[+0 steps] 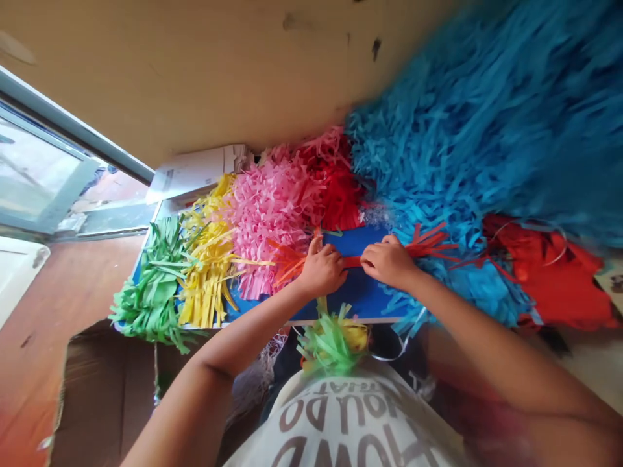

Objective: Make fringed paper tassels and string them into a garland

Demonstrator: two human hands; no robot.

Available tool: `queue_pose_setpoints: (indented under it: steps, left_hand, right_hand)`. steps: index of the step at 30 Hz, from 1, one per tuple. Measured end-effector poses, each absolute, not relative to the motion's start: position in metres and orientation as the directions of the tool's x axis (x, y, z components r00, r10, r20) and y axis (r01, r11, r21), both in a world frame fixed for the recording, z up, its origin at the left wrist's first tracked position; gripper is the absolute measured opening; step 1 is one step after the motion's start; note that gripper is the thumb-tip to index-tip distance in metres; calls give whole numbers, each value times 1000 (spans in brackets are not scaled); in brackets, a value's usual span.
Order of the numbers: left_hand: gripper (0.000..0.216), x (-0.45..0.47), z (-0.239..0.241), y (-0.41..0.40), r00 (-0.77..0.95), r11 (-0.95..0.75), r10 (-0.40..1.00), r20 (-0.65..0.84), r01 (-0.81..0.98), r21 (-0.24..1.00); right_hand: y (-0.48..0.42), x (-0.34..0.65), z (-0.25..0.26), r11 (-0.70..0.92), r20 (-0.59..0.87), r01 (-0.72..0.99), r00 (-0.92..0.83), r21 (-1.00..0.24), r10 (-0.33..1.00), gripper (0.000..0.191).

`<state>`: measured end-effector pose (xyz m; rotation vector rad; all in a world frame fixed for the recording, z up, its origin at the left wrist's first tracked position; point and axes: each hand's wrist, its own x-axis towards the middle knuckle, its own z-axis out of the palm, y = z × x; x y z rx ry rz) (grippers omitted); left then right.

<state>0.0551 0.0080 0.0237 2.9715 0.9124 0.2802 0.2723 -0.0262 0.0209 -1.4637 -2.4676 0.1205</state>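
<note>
A red-orange tissue paper tassel (352,261) stretches between my two hands above the blue tabletop (357,292). My left hand (323,267) is closed round its left part, and fringed strips fan out beyond that hand over the pink fringe. With fingers pinched, my right hand (389,263) grips the other end, where more cut strips spread to the right. The paper between the hands is narrow and looks gathered or twisted. In my lap, just below the table edge, sits a bunch of green and yellow fringe (335,340).
Green (158,285), yellow (209,279), pink (277,220) and dark red fringes (335,188) line the table's left and back. A large blue fringe heap (467,143) rises at right, beside red paper (555,279). White papers (195,172) lie against the wall; a cardboard box (104,395) stands below.
</note>
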Motion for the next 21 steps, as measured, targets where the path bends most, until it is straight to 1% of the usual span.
queue_pose_setpoints:
  steps: [2, 4, 6, 8, 10, 12, 15, 18, 21]
  left_hand:
    - [22, 57, 22, 8, 799, -817, 575, 176, 573, 66]
    - [20, 57, 20, 8, 785, -804, 592, 182, 592, 61]
    - [19, 57, 20, 8, 776, -795, 604, 180, 604, 59]
    - [17, 57, 22, 9, 780, -794, 606, 156, 605, 58]
    - [17, 58, 24, 11, 785, -793, 608, 117, 606, 57]
    - [17, 59, 26, 13, 784, -788, 615, 86, 611, 72]
    - [15, 57, 26, 15, 759, -763, 646, 85, 637, 109]
    - [15, 46, 21, 14, 734, -746, 665, 135, 651, 139]
    - [17, 34, 13, 11, 697, -722, 692, 188, 659, 210]
  right_hand:
    - [-25, 274, 22, 409, 172, 872, -374, -270, 911, 16]
    - [-27, 272, 23, 395, 169, 874, -360, -284, 917, 11]
    - [-30, 268, 24, 446, 180, 863, -412, -238, 893, 8]
    - [-31, 263, 24, 509, 177, 846, -483, -156, 857, 12]
    - [-29, 260, 23, 547, 165, 833, -529, -88, 832, 12]
    - [-26, 258, 21, 556, 170, 829, -539, -69, 825, 13]
    - [-22, 259, 18, 556, 195, 828, -534, -76, 822, 11]
    - [-21, 267, 13, 524, 221, 846, -496, -95, 840, 14]
    - [-22, 278, 8, 472, 251, 859, -421, -199, 872, 15]
